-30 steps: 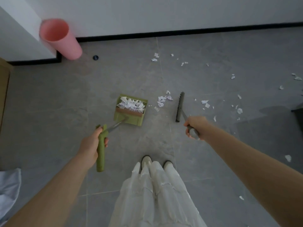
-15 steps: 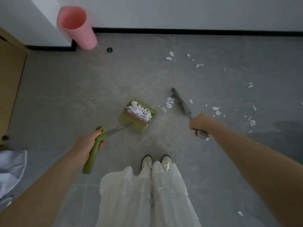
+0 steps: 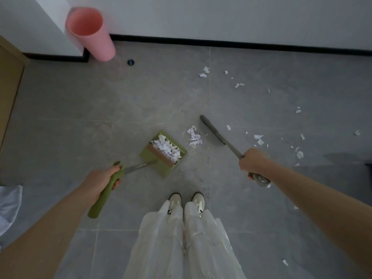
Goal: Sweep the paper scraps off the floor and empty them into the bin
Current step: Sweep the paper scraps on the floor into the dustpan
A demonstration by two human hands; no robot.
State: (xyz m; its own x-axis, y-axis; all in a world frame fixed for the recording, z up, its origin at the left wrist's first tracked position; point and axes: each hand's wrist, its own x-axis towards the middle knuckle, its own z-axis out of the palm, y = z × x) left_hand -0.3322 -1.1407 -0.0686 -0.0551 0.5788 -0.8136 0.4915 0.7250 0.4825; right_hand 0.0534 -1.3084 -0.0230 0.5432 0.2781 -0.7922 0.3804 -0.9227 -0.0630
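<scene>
My left hand [image 3: 100,179] grips the green handle of a long dustpan [image 3: 161,167] that rests on the grey floor with white paper scraps heaped inside. My right hand [image 3: 254,161] grips the grey broom handle; the dark broom head [image 3: 212,129] lies slanted on the floor just right of a small scrap pile [image 3: 194,136]. That pile sits between the broom head and the dustpan's mouth. More paper scraps [image 3: 258,136] lie scattered to the right and toward the wall. A pink bin [image 3: 90,35] stands in the corner at the upper left.
My feet in pale shoes [image 3: 187,202] stand below the dustpan. A small dark round object [image 3: 130,62] sits on the floor by the bin. A wooden panel [image 3: 10,85] lines the left edge, a white cloth [image 3: 9,206] lies lower left, and a dark object [image 3: 368,170] is at the right edge.
The view has shifted, so the bin appears closer to centre. The broom head turned from upright to slanted and pushed the scrap pile closer to the dustpan, which has also turned.
</scene>
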